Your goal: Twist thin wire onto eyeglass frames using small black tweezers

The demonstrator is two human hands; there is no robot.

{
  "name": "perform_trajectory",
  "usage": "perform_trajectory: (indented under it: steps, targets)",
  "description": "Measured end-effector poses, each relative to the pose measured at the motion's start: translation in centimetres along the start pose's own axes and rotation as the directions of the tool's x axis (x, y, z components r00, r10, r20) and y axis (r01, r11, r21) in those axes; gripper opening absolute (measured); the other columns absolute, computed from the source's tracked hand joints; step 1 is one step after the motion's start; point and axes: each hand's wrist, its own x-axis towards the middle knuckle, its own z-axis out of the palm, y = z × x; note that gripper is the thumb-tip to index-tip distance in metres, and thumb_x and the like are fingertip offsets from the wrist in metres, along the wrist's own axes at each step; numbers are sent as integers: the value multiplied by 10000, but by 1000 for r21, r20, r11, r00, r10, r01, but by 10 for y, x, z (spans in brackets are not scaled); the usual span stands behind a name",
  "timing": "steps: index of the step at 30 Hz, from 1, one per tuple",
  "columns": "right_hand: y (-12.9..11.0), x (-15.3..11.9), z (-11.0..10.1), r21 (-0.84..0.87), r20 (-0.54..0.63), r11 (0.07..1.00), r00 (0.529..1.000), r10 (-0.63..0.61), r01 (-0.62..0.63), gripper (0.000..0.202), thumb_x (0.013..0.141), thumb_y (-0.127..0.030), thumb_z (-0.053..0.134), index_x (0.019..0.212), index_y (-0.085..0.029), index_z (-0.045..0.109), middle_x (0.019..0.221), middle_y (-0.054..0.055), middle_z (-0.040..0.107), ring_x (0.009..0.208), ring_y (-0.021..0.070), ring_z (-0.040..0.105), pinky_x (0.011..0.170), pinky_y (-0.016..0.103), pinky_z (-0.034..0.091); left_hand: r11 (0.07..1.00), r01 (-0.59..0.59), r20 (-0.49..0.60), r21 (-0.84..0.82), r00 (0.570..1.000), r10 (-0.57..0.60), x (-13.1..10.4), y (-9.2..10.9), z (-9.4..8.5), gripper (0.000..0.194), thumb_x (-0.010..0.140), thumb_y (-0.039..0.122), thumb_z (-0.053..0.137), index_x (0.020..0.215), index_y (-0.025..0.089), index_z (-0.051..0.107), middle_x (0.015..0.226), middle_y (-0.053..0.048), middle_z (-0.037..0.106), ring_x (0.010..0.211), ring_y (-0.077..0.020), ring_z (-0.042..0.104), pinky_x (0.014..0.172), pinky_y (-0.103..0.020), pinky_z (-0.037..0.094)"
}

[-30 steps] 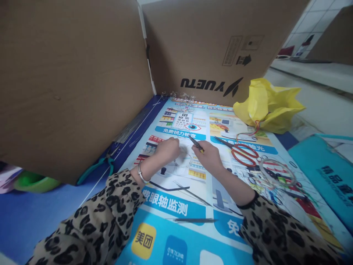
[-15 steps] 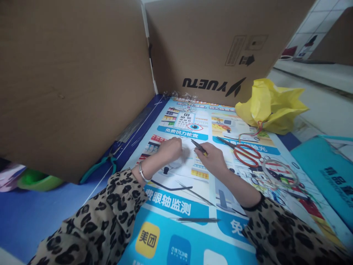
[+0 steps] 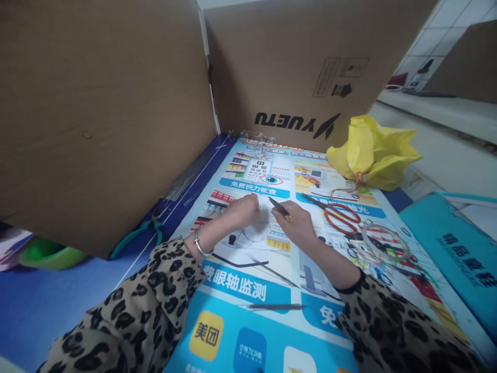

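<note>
My left hand [image 3: 244, 210] is closed above the printed poster sheet [image 3: 279, 254], its fingertips pinched together; whatever lies between them is too small to make out. A faint, thin wire loop [image 3: 254, 235] seems to hang just under it. To its right, my right hand [image 3: 297, 221] is wrapped around small pliers [image 3: 278, 205] with dark pointed jaws and a yellow-and-black handle. The jaws point up and left, a short gap from my left fingertips. Dark thin rods [image 3: 277, 306] lie on the poster nearer to me.
Red-handled scissors [image 3: 341, 217] lie right of my right hand, beside a clear ring-shaped coil [image 3: 384, 242] among tangled wires. Behind sit a crumpled yellow bag [image 3: 373, 153] and cardboard walls [image 3: 272, 62]. Teal-handled pliers [image 3: 135, 237] and a green bowl [image 3: 50, 254] are left; a teal box [image 3: 454, 243] is right.
The view has shifted slightly, so things at the right appear a little further left. Both hands keep nearly the same pose and grip, with the pliers' tip still near my left hand.
</note>
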Motion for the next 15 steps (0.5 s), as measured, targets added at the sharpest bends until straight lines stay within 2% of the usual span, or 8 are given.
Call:
perform_trajectory:
  steps: [8,15]
  targets:
    - [3,0,2,-56,-15,998,999,32,-33,151,801,-320,486,824,-206,581,772,35,613,763,178,565,695,298,436,995,-8,19,-94,1000,10,7,-7,10,132,747,186,413,815,150,519,839,-84,635,727,-171,572,601,-245,383]
    - [0,0,0,-78,80,996,995,54,-48,170,801,-330,477,828,-207,590,789,44,613,791,189,557,717,308,425,975,1,10,-224,1000,1,8,-13,13,81,733,181,443,782,157,502,713,-56,629,615,-146,558,526,-226,359]
